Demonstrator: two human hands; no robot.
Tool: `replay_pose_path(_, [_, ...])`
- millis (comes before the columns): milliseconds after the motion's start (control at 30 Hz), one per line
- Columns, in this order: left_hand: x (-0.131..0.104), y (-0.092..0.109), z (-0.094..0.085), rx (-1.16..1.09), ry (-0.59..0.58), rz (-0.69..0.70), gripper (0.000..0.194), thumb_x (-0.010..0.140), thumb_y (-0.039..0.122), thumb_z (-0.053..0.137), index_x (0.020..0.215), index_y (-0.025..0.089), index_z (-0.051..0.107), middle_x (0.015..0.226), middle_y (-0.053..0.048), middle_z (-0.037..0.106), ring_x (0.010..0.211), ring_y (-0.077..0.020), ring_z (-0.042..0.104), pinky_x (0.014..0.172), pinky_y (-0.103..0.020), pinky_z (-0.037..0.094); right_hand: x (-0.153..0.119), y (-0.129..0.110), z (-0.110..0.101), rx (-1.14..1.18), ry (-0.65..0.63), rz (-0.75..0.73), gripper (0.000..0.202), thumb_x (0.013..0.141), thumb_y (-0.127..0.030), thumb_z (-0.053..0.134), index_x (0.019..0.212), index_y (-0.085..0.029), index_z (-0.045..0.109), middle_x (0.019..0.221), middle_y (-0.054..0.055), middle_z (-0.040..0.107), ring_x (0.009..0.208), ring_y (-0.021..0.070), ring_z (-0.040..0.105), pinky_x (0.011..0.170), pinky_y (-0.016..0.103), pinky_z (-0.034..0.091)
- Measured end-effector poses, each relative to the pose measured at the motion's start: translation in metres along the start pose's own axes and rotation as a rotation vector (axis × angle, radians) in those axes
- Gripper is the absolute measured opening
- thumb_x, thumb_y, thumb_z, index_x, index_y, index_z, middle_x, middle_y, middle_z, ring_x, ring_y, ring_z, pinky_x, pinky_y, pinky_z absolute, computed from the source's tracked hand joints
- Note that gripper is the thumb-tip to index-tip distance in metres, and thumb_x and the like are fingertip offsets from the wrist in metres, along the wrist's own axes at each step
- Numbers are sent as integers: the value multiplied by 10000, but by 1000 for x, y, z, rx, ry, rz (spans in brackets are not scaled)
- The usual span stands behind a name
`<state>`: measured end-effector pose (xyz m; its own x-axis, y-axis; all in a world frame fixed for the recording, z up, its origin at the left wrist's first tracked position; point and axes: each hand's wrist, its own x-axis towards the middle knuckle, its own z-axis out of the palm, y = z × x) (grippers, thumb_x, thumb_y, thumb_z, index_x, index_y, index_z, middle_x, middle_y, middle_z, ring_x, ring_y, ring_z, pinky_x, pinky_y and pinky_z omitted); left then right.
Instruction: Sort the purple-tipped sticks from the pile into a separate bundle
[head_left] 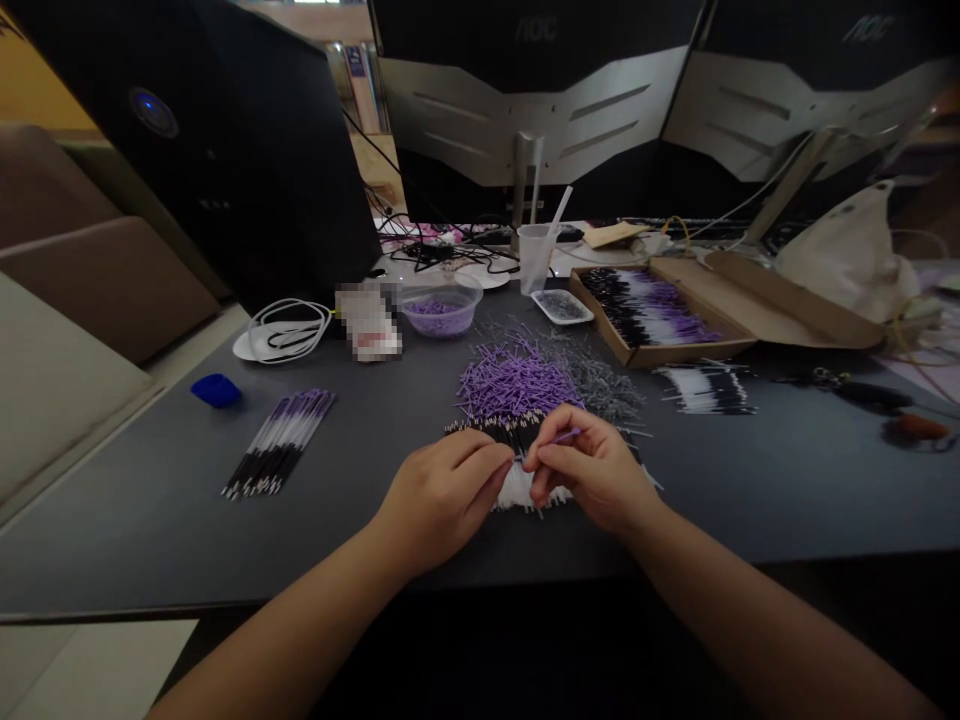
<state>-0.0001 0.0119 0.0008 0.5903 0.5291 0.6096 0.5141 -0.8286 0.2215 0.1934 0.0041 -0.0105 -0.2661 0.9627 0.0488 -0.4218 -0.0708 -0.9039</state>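
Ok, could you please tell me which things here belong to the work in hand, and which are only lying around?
Probably part of the work:
purple piece in the right hand
purple pile
grey pile
black-and-white sticks
purple-tipped bundle
cardboard box of sticks

Probably just lying around:
blue object
cup with straw
monitors

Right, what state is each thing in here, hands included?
Left hand: fingertips together; grip contents unclear
Right hand: pinching a purple piece
Purple pile: loose, heaped
Grey pile: loose, scattered
Left sticks: laid side by side
Carton: lid open, sticks inside
Tub: uncovered, purple pieces inside
Tray: grey bits in it
Cup: upright, straw in it
Case light: lit blue
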Motion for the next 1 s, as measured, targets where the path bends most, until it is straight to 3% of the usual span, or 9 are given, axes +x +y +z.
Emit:
replay_pose_path(200, [1,1,0,-33,17,1,153,878,116,539,1011,157,601,933,-40,647,826,-121,599,741,-236,485,-1,-1,0,-81,-38,-30,120,838,-276,642,891,-170,665,801,30,712,543,116,665,526,258,569])
replay_pose_path(567, [1,0,0,-53,26,13,151,884,114,532,1019,154,588,935,-50,646,825,-127,602,740,-242,496,-1,-2,1,-212,-52,-75,114,849,-281,624,893,-192,681,799,0,663,495,80,617,475,214,508])
replay_pose_path(700, [-1,2,1,-40,45,16,135,888,113,522,999,141,594,860,-49,622,758,-124,587,683,-232,493,-5,-3,4,-390,-7,-98,116,856,-287,606,862,-178,647,733,-12,639,483,79,596,482,212,476])
replay_pose_path(833, [-2,3,2,-9,-4,29,120,896,111,489,952,124,595,785,-47,571,703,-132,544,638,-240,474,-10,-7,5,-686,43,-230,145,877,-240,556,747,-179,570,561,-45,538,487,85,531,495,206,416])
replay_pose_path(1000, [-4,2,2,57,-87,51,153,878,75,449,923,132,584,779,-43,532,690,-143,490,621,-254,441,-10,-17,-1,-883,-108,-183,230,898,-239,521,708,-169,629,598,-20,587,494,78,505,512,209,387])
